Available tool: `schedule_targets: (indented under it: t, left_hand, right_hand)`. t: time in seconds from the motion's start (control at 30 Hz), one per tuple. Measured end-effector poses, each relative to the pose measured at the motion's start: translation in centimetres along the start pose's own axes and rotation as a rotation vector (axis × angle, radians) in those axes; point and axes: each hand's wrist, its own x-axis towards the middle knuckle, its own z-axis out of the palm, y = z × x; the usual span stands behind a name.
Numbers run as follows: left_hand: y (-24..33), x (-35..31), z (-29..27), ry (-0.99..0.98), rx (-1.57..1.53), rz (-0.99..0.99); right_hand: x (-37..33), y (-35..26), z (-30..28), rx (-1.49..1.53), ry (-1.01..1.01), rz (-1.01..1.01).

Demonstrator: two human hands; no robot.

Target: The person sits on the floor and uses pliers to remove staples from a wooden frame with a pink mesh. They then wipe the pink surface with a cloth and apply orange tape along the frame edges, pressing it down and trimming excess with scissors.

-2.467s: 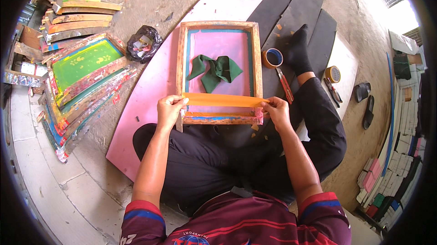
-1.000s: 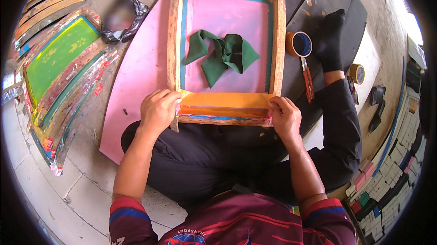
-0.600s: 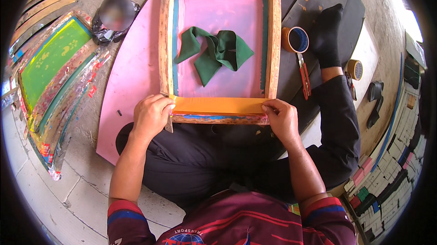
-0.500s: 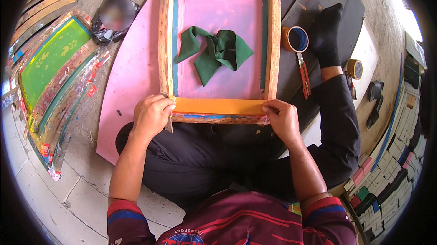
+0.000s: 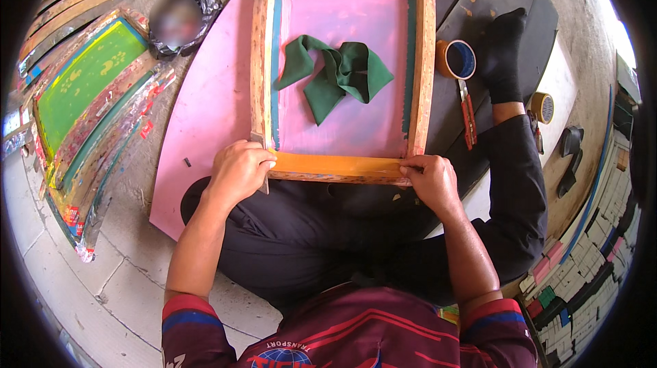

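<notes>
A wooden screen-printing frame (image 5: 342, 70) with a pink mesh lies flat on a pink board (image 5: 212, 101), straight ahead of the seated person's lap. Along the frame's near rail runs a strip of orange tape (image 5: 339, 163), and both hands sit at its two ends. The left hand (image 5: 238, 171) rests on the near left corner, fingers curled down over the rail and the tape's end, with a small grey blade-like piece just showing under it; whether the fingers pinch that piece cannot be told. The right hand (image 5: 430, 180) presses on the near right corner, fingertips on the tape's other end. The hands are well apart, the full width of the frame between them.

A crumpled green cloth (image 5: 339, 74) lies inside the frame, on the mesh, beyond both hands. Just right of the frame stand a roll of tape (image 5: 456, 59) and a red-handled tool (image 5: 468, 116), near the person's black-socked foot (image 5: 503, 53). To the left, a stack of ink-stained frames (image 5: 89, 108) lies on the concrete floor (image 5: 123, 279).
</notes>
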Motion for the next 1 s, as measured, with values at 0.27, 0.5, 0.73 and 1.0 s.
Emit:
schedule_targets:
  t: [0.27, 0.5, 0.73, 1.0]
  left_hand:
    - [0.2, 0.3, 0.1, -0.071, 0.016, -0.014]
    - [0.5, 0.8, -0.2, -0.146, 0.052, -0.036]
    - [0.7, 0.9, -0.1, -0.2, 0.113, -0.023]
    - [1.1, 1.0, -0.2, -0.237, 0.168, 0.019]
  right_hand:
    - [0.5, 0.6, -0.1, -0.048, -0.041, -0.007]
    - [0.7, 0.2, -0.3, -0.074, -0.082, 0.019]
    - [0.9, 0.0, -0.5, -0.133, -0.114, 0.02]
    - [0.7, 0.1, -0.4, -0.187, -0.147, -0.009]
